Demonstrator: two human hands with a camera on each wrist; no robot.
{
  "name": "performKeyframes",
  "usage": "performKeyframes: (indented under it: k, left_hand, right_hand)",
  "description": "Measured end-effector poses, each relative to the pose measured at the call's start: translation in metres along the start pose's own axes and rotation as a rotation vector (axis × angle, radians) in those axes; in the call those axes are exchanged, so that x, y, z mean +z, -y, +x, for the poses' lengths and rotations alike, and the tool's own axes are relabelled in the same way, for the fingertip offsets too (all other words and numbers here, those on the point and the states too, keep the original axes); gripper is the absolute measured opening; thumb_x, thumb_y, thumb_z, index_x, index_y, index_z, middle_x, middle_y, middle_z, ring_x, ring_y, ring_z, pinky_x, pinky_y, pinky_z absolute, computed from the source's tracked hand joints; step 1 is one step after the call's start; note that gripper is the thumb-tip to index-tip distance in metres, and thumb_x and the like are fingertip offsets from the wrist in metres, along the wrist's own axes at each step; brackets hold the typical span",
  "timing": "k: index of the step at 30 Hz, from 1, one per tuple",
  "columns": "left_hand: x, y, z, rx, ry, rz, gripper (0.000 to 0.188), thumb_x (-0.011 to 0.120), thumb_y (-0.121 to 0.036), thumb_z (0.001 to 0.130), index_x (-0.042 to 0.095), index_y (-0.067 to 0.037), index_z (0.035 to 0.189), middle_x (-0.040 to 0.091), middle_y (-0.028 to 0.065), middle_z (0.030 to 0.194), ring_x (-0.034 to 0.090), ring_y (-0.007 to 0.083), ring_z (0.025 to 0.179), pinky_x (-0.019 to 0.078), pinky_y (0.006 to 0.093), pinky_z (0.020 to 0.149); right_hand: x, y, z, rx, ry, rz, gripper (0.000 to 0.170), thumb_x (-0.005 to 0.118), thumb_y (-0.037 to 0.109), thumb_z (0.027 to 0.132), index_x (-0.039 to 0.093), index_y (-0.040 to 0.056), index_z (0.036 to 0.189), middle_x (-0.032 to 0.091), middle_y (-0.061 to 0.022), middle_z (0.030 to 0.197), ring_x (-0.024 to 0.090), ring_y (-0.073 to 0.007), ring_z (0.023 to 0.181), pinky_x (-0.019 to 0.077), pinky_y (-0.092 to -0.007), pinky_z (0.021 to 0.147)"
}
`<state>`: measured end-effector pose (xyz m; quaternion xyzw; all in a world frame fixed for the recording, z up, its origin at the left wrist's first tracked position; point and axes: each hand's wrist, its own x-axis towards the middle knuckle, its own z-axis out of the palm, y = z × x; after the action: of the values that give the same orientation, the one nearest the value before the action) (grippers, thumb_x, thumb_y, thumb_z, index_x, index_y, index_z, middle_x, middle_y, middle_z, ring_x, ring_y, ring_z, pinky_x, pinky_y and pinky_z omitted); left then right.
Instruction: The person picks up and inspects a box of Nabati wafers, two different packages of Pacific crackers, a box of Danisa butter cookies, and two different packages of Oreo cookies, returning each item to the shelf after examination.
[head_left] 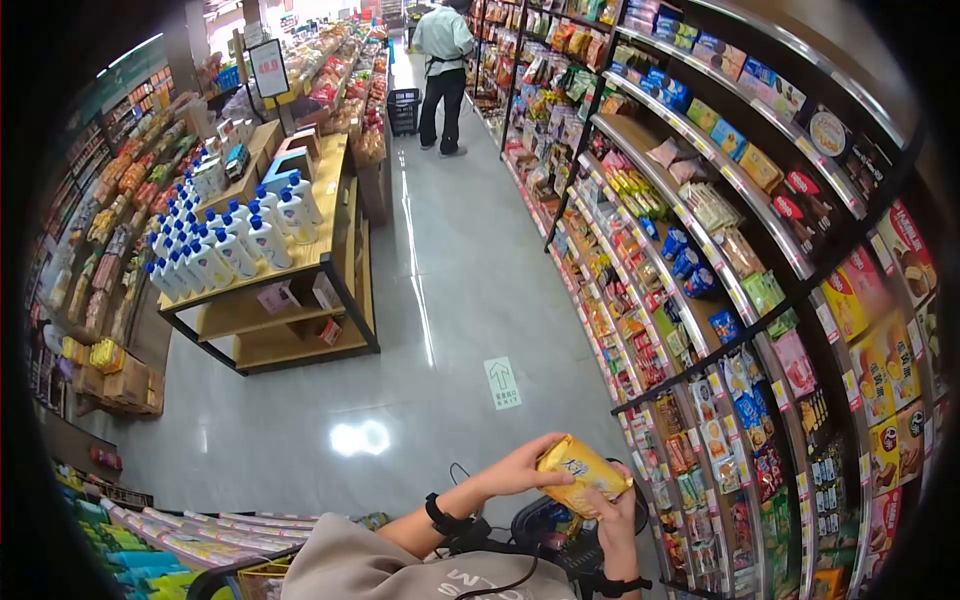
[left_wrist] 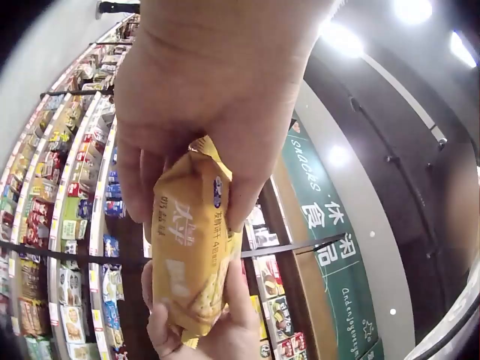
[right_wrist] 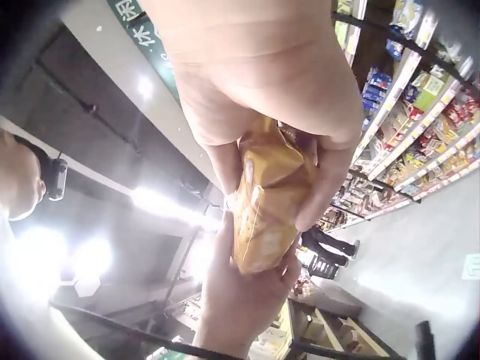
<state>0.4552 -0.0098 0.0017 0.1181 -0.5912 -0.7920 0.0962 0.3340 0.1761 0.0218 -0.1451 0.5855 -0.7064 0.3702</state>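
A yellow packet of crackers (head_left: 580, 475) is held up in front of the person's body, between both hands. The left hand (head_left: 515, 472) grips one end of it, fingers on one side and thumb on the other. At the opposite end, the right hand (head_left: 614, 520) holds the packet with its thumb across the front. In the left wrist view the packet's printed face (left_wrist: 187, 232) shows a picture of crackers, and its crimped end pokes out near the left palm. The right wrist view shows the creased, shiny wrapper (right_wrist: 270, 187) between the fingers of both hands.
Snack shelves (head_left: 700, 330) line the right side. A wooden display table (head_left: 330, 245) carries white bottles with blue caps at left. Further up the aisle, a person (head_left: 444, 45) stands near a black basket (head_left: 404, 111). Below the hands is a dark basket (head_left: 540, 520).
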Motion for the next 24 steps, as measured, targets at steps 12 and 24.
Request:
performKeyframes:
  k: [12, 24]
  left_hand:
    - [-0.057, -0.013, -0.055, 0.027, -0.125, -0.067, 0.074, 0.082, -0.019, 0.087, 0.041, -0.002, 0.146, 0.06, 0.0071, 0.125, 0.06, 0.0137, 0.107, 0.0553, 0.0289, 0.08]
    - [-0.089, -0.049, -0.05, 0.017, -0.365, -0.079, 0.064, 0.079, -0.006, 0.084, 0.046, -0.002, 0.138, 0.062, 0.0075, 0.12, 0.064, 0.0176, 0.11, 0.0552, 0.0312, 0.09]
  right_hand:
    - [0.071, -0.011, 0.012, -0.005, 0.182, -0.082, 0.06, 0.08, 0.0, 0.08, 0.048, 0.004, 0.131, 0.06, -0.0057, 0.118, 0.058, -0.0146, 0.11, 0.048, -0.0307, 0.097]
    - [0.107, -0.012, 0.078, -0.042, 0.378, -0.1, 0.058, 0.083, 0.006, 0.081, 0.05, 0.0044, 0.129, 0.06, -0.0052, 0.117, 0.058, -0.0127, 0.109, 0.0496, -0.0292, 0.094]
